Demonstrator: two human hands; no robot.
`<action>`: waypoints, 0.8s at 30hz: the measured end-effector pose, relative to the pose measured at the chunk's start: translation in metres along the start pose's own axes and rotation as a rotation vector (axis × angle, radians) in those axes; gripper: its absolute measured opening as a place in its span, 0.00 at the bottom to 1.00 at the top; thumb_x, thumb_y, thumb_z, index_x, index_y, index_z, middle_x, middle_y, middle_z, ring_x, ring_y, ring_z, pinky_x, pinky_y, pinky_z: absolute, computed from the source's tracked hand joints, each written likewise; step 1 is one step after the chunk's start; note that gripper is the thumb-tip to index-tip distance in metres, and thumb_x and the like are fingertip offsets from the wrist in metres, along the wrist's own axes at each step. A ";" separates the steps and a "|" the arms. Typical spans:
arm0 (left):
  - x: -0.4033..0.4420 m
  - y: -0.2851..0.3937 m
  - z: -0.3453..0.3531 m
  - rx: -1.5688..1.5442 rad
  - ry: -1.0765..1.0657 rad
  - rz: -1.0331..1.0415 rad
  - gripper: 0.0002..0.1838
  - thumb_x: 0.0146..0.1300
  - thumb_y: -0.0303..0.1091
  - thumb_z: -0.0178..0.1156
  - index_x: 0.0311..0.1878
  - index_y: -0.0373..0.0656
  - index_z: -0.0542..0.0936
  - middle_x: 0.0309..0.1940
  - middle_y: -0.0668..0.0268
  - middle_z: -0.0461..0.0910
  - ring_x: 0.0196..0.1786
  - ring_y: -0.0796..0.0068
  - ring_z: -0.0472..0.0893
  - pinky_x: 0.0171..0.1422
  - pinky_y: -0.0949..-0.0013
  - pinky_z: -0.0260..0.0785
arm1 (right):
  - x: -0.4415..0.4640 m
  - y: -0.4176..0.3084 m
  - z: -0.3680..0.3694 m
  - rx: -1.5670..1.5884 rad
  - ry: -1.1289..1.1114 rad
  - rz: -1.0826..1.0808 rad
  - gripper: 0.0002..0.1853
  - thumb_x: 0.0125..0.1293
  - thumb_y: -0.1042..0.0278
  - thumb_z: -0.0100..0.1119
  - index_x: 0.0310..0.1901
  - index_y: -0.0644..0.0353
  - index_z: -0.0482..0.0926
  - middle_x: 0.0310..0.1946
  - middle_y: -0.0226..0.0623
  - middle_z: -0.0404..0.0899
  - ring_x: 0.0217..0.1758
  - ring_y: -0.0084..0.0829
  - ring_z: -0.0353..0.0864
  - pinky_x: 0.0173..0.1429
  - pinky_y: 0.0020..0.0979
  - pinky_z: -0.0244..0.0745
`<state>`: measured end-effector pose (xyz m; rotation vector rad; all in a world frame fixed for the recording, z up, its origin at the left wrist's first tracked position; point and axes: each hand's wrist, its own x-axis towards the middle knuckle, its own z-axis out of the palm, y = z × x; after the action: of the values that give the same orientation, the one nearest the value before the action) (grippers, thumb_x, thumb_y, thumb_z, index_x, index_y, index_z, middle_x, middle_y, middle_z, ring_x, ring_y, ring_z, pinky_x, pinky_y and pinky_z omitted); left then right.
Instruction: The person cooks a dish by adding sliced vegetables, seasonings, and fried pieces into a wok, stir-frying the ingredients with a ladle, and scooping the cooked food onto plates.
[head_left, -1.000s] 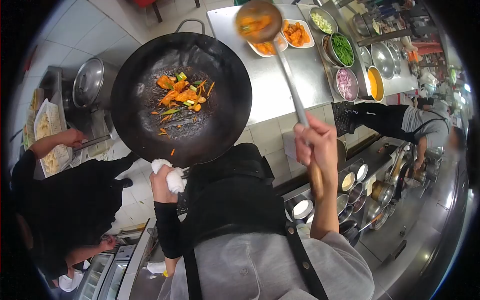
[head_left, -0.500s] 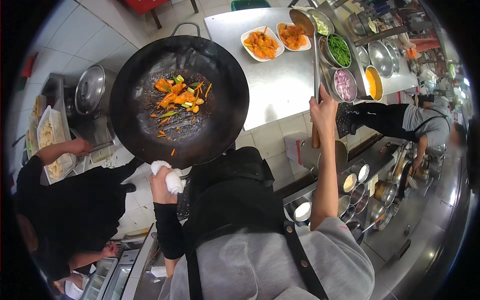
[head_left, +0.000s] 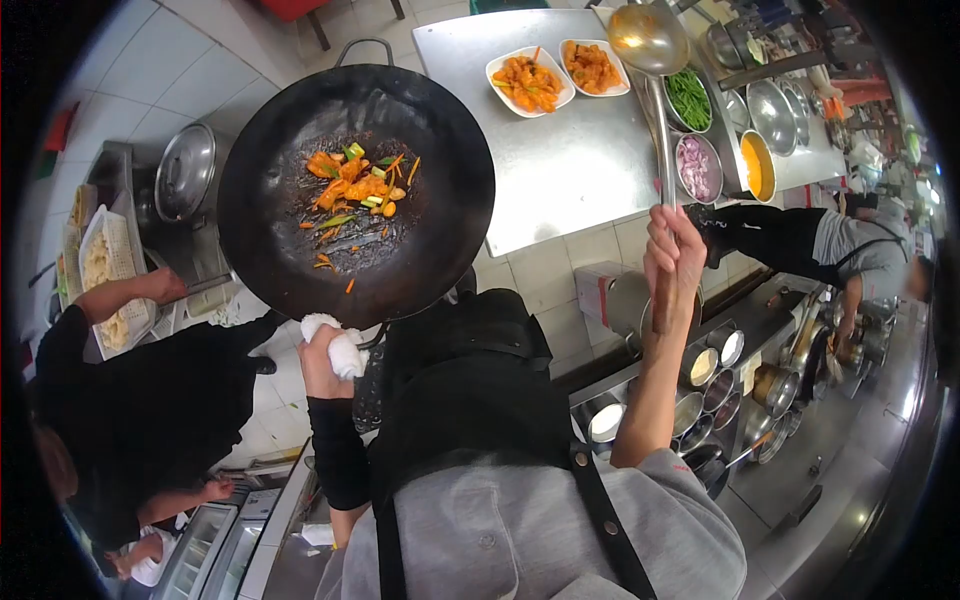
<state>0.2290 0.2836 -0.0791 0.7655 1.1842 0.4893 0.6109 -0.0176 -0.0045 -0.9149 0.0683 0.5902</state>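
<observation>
My left hand (head_left: pixel 322 372) is closed round a white cloth (head_left: pixel 346 356) at the near handle of a large black wok (head_left: pixel 255 215). Orange coated pieces (head_left: pixel 350 185) lie in the wok with cut spring onion and carrot strips. In my right hand (head_left: pixel 672 255) is a long-handled metal ladle (head_left: pixel 663 140), its fingers wrapped round the handle. The ladle's bowl, smeared with orange, is raised beside two white dishes of similar orange food, the left dish (head_left: pixel 528 83) and the right dish (head_left: pixel 594 68). Both dishes stand on a steel table (head_left: pixel 545 175).
Bowls of green beans (head_left: pixel 688 100), chopped purple onion (head_left: pixel 697 165) and yellow liquid (head_left: pixel 757 165) line the table's right side. At left, a co-worker's hand (head_left: pixel 160 285) is near a white basket (head_left: pixel 122 250) and lidded pot (head_left: pixel 186 172). Another person (head_left: pixel 850 240) works at right.
The ladle has swung to the right, away from the right dish, and its bowl has turned. My right hand has moved slightly right and down. My left hand stays at the wok.
</observation>
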 end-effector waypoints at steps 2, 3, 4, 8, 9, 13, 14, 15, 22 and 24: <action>-0.008 0.006 0.010 -0.045 0.020 -0.022 0.02 0.54 0.24 0.56 0.29 0.37 0.77 0.27 0.64 0.78 0.29 0.71 0.81 0.33 0.68 0.73 | -0.026 -0.002 0.026 0.105 -0.011 0.114 0.18 0.68 0.77 0.57 0.58 0.73 0.74 0.21 0.31 0.69 0.14 0.13 0.60 0.14 0.17 0.51; -0.007 0.005 0.010 -0.041 0.030 -0.031 0.02 0.55 0.24 0.57 0.28 0.38 0.78 0.26 0.64 0.77 0.28 0.72 0.81 0.34 0.68 0.73 | -0.040 -0.001 0.039 -0.043 0.003 0.130 0.18 0.67 0.77 0.57 0.58 0.72 0.75 0.22 0.31 0.70 0.13 0.14 0.60 0.13 0.17 0.52; -0.004 -0.001 0.008 -0.033 0.015 -0.002 0.01 0.56 0.26 0.57 0.32 0.40 0.77 0.26 0.64 0.78 0.27 0.70 0.81 0.29 0.67 0.73 | -0.052 0.003 0.053 -0.191 0.004 0.153 0.18 0.67 0.77 0.58 0.58 0.72 0.76 0.22 0.31 0.71 0.13 0.14 0.60 0.13 0.18 0.52; -0.017 0.002 0.024 -0.009 0.045 0.078 0.03 0.56 0.26 0.58 0.34 0.40 0.78 0.25 0.64 0.78 0.26 0.70 0.81 0.29 0.66 0.73 | -0.074 0.049 0.088 -0.762 -0.079 0.149 0.22 0.65 0.78 0.60 0.61 0.72 0.76 0.26 0.35 0.78 0.13 0.16 0.65 0.13 0.23 0.60; -0.018 0.002 0.029 -0.025 0.064 0.064 0.03 0.55 0.25 0.58 0.34 0.39 0.78 0.25 0.64 0.77 0.25 0.70 0.80 0.29 0.67 0.73 | -0.078 0.062 0.096 -0.877 -0.115 0.121 0.22 0.65 0.79 0.60 0.62 0.72 0.76 0.27 0.37 0.79 0.13 0.17 0.66 0.13 0.23 0.61; -0.023 0.004 0.041 -0.048 0.129 0.084 0.01 0.53 0.22 0.56 0.29 0.38 0.77 0.23 0.65 0.76 0.24 0.71 0.78 0.29 0.66 0.69 | -0.079 0.101 0.104 -1.197 -0.284 0.019 0.27 0.65 0.79 0.57 0.67 0.69 0.72 0.16 0.27 0.72 0.13 0.16 0.67 0.17 0.24 0.62; -0.020 0.002 0.038 -0.054 0.112 0.083 0.01 0.53 0.23 0.55 0.28 0.38 0.76 0.23 0.66 0.76 0.24 0.72 0.77 0.29 0.67 0.69 | -0.082 0.101 0.111 -1.253 -0.285 0.069 0.27 0.65 0.78 0.57 0.67 0.69 0.72 0.17 0.27 0.72 0.14 0.16 0.69 0.17 0.25 0.64; -0.020 0.000 0.036 -0.059 0.095 0.080 0.01 0.54 0.23 0.55 0.28 0.38 0.76 0.23 0.66 0.76 0.24 0.72 0.77 0.28 0.67 0.68 | -0.080 0.103 0.111 -1.271 -0.326 0.051 0.27 0.65 0.78 0.57 0.67 0.69 0.72 0.17 0.27 0.72 0.14 0.16 0.68 0.17 0.25 0.64; -0.011 -0.011 0.008 0.560 -0.073 0.462 0.06 0.58 0.25 0.56 0.26 0.36 0.77 0.25 0.65 0.77 0.25 0.73 0.79 0.28 0.67 0.71 | -0.079 0.103 0.131 -1.222 -0.427 0.272 0.27 0.63 0.78 0.58 0.66 0.70 0.73 0.16 0.33 0.70 0.14 0.20 0.70 0.20 0.28 0.66; -0.014 -0.010 0.004 0.558 -0.096 0.423 0.06 0.58 0.26 0.55 0.27 0.36 0.77 0.25 0.66 0.77 0.26 0.74 0.79 0.29 0.68 0.71 | -0.084 0.094 0.134 -1.200 -0.424 0.379 0.27 0.65 0.77 0.59 0.67 0.66 0.72 0.19 0.27 0.72 0.15 0.16 0.67 0.19 0.26 0.63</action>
<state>0.2281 0.2661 -0.0774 1.5222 1.0781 0.4623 0.4672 0.0908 0.0354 -1.9284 -0.5654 1.2085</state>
